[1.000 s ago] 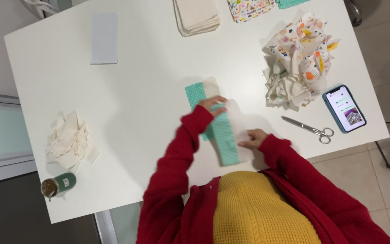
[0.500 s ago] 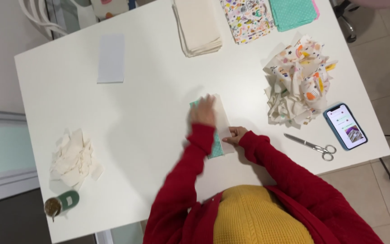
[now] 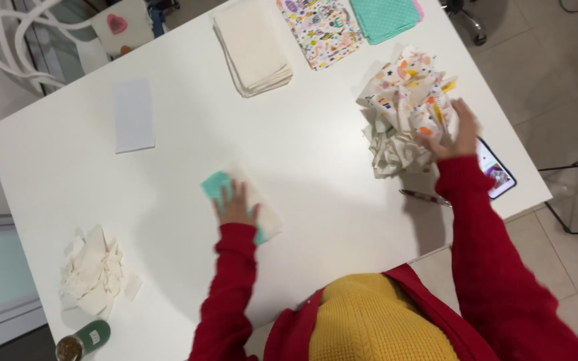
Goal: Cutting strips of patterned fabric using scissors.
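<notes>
At the frame's centre, a person in red sleeves presses the left hand (image 3: 235, 206) flat, fingers spread, on a teal-and-white folded piece (image 3: 243, 200) on the white table (image 3: 316, 167). At right, the right hand (image 3: 458, 134), blurred, fingers open, touches a heap of patterned folded pieces (image 3: 406, 110). Stacks of cream sheets (image 3: 252, 47) and printed sheets (image 3: 320, 27) along the top edge suggest plenty left unfolded.

The left hand (image 3: 236, 206) lies flat, fingers spread, mid-frame; the right hand (image 3: 459, 136) reaches open toward the upper right
</notes>
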